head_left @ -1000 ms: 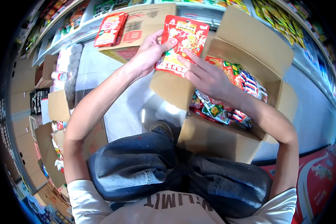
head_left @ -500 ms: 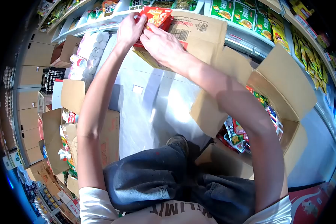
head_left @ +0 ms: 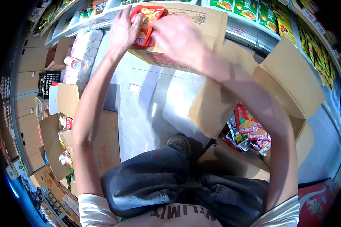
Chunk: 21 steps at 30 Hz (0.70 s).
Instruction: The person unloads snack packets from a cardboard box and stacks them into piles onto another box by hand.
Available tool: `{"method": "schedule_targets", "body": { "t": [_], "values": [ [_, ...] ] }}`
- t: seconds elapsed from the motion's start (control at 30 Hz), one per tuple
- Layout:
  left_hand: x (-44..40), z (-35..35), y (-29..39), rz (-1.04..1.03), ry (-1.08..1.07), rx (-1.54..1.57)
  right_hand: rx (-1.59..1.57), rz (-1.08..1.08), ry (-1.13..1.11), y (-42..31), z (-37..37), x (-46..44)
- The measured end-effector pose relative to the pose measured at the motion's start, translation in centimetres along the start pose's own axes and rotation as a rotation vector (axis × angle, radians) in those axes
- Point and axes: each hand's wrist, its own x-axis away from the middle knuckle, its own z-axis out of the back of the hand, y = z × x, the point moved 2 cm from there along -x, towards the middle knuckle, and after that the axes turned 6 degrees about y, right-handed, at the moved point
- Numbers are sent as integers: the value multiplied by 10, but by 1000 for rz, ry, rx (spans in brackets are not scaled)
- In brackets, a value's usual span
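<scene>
A small stack of red packets lies on the left end of a closed cardboard box near the top of the view. My left hand rests at the stack's left edge, fingers apart, its thumb against the packets. My right hand is just right of the stack, over the box, and blurred by motion; its fingers are smeared. An open cardboard box at the right holds colourful packets, partly hidden beneath my right forearm.
Shelves with green packets and yellow packets run along the top and right. At the left stand another open box with goods, a black crate and wrapped white rolls. My shoe is on the floor.
The red packet, earlier held between both hands, has moved up and left onto the stack on the closed box. My right hand has drawn away to the right of it.
</scene>
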Motion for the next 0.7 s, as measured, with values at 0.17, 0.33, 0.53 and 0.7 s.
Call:
{"method": "schedule_targets", "body": {
  "t": [0.17, 0.33, 0.53, 0.7],
  "values": [
    [31, 42, 130, -267, -87, 218, -6, -354, 270, 46, 132, 34],
    [114, 11, 245, -612, -599, 802, 236, -539, -226, 87, 193, 147],
    [194, -36, 292, -403, -1361, 820, 395, -505, -867, 62, 182, 320],
    [198, -47, 290, 280, -1494, 1174, 478, -357, -1076, 76, 188, 320]
  ]
}}
